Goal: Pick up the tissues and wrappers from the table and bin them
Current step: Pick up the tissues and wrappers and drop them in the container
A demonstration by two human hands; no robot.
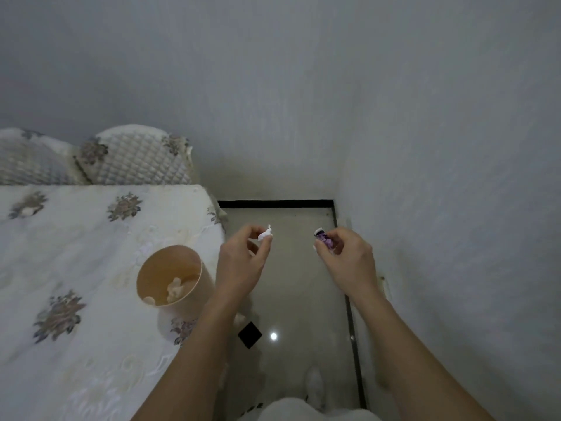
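Head view, only one camera. Both arms reach forward over a glossy floor (291, 284) strip between a bed (76, 268) and the right-hand wall (455, 177).

Left hand (243, 259): pinched shut on a small white tissue (264, 233), held between thumb and fingertips, tissue sticking up above the fingers. The hand is in the air, just right of the bin and past the edge of the bed.

Right hand (346, 259): fingers curled closed around a purple wrapper (323, 238) with a white end poking out toward the left. Also in the air, near the wall, about level with the left hand. The two hands are apart, with bare floor showing between them.

Bin (173, 278): round, tan, open top, tilted a bit toward the camera. It sits at the near-right edge of the bed, though I can't tell if it rests on the bedspread or on the floor against it. Inside, a few pale crumpled scraps (176, 288) lie at the bottom.

Bed: cream floral cover, with two quilted pillows (133, 159) propped at the far end against the wall.

Floor: black border line along the far and right edges, a black diamond inlay (249, 334) near the left forearm, and a bright light reflection (273, 336) just beside it. Pale clothing at the bottom of the frame, blurred.

No counter in frame.
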